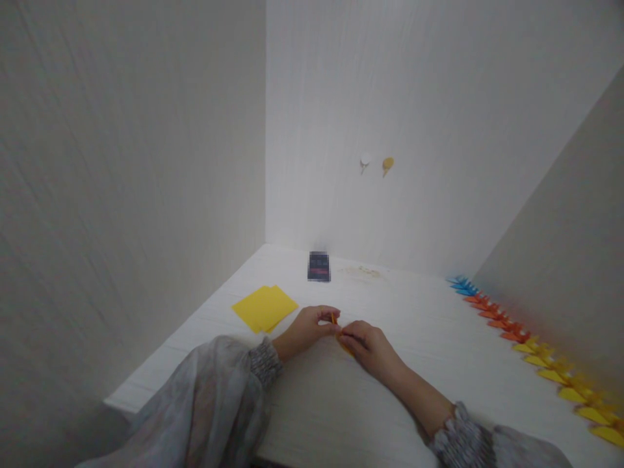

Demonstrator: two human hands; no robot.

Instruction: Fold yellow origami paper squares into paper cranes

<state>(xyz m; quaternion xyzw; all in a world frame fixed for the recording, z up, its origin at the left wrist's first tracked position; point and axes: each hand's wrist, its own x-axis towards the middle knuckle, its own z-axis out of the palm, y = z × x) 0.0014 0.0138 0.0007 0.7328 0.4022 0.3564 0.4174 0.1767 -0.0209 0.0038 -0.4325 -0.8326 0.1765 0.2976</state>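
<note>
My left hand (308,329) and my right hand (371,348) meet over the white table (419,325). Both pinch a small folded piece of orange-yellow paper (336,323) between the fingertips. Most of the paper is hidden under my right hand, and only a thin edge sticks up between the fingers. A small stack of yellow square sheets (264,307) lies flat just left of my left hand.
A row of folded paper figures (536,354), blue, then orange, then yellow, runs along the right wall. A small dark object (318,266) stands at the back of the table. Two small hooks (375,164) are on the back wall. White walls close three sides.
</note>
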